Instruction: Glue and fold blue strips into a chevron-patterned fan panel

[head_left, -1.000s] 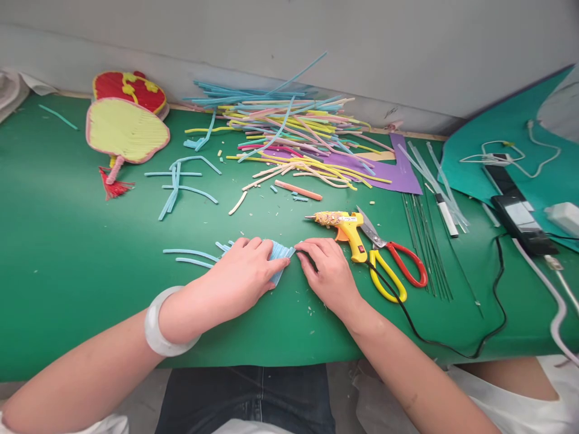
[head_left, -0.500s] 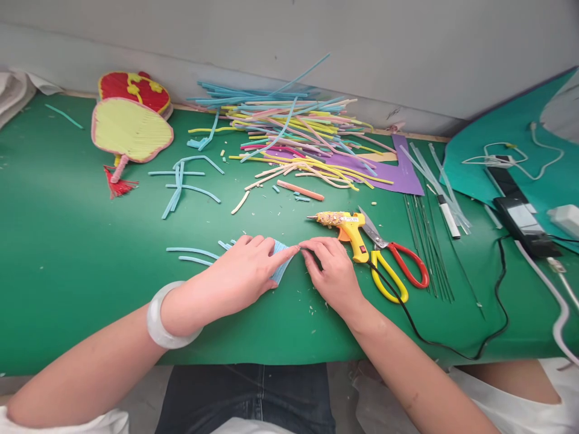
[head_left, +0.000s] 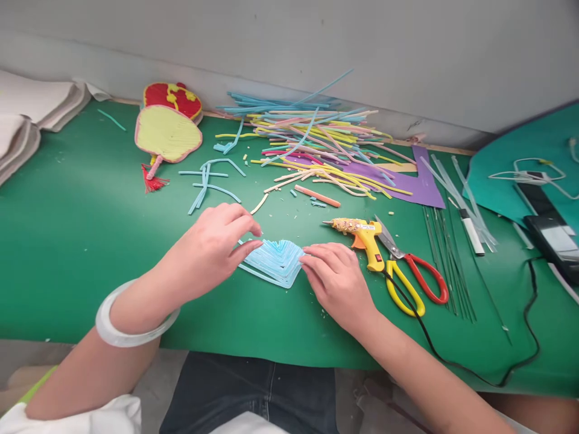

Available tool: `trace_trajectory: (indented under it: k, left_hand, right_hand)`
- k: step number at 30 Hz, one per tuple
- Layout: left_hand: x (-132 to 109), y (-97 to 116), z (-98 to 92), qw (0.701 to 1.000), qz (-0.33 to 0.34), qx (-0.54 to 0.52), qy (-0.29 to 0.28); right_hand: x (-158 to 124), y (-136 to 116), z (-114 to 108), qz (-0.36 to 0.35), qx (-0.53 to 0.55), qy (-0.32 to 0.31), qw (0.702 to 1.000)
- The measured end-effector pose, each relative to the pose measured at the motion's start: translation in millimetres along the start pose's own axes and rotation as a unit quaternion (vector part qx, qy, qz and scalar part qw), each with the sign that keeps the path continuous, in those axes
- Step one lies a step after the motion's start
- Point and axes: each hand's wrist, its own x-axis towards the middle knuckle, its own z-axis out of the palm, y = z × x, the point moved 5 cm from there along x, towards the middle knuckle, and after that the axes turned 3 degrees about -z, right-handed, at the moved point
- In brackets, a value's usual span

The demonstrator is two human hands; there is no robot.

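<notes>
A light blue piece (head_left: 281, 265) made of bent pipe cleaners laid side by side rests on the green table, its strips forming nested V shapes. My right hand (head_left: 337, 280) pinches its right edge between thumb and fingers. Over its left end hovers my left hand (head_left: 221, 238), thumb and forefinger apart with nothing seen between them; it partly hides the left ends of the strips. Just right of my right hand lie a yellow glue gun (head_left: 359, 230) and scissors (head_left: 418, 271) with one red and one yellow handle.
Behind are a heap of coloured pipe cleaners (head_left: 312, 129), loose blue pipe cleaners (head_left: 212, 181) and a yellow-green fan (head_left: 168, 134) with a red tassel. Thin wires (head_left: 447, 259), clear glue sticks (head_left: 464, 199) and a white marker (head_left: 471, 232) lie at right. A black cord (head_left: 434, 346) trails across the table.
My left hand has lifted off the blue piece and moved left, uncovering it. The piece has turned, its corner now nearer me. My right hand stays at its right edge. The view has shifted left.
</notes>
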Motion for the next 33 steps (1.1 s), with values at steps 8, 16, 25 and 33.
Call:
trace_trajectory:
  k: [8,16,25,33]
  left_hand:
    - [-28,-43,29.5,0.986,-0.064,-0.04,-0.148]
    - [-33,-30,36.5,0.984,0.013,-0.034,-0.176]
    - [-28,-28,44.4,0.984,0.026,-0.022,-0.172]
    - [-27,-30,48.4,0.983,0.024,-0.017,-0.184]
  right_hand:
    - [20,-18,17,0.027,0.132,-0.16,0.978]
    - [10,-16,31,0.027,0.165,-0.16,0.973]
    - [12,-15,36,0.041,0.17,-0.167,0.97]
    - [12,-16,36,0.042,0.168,-0.164,0.971]
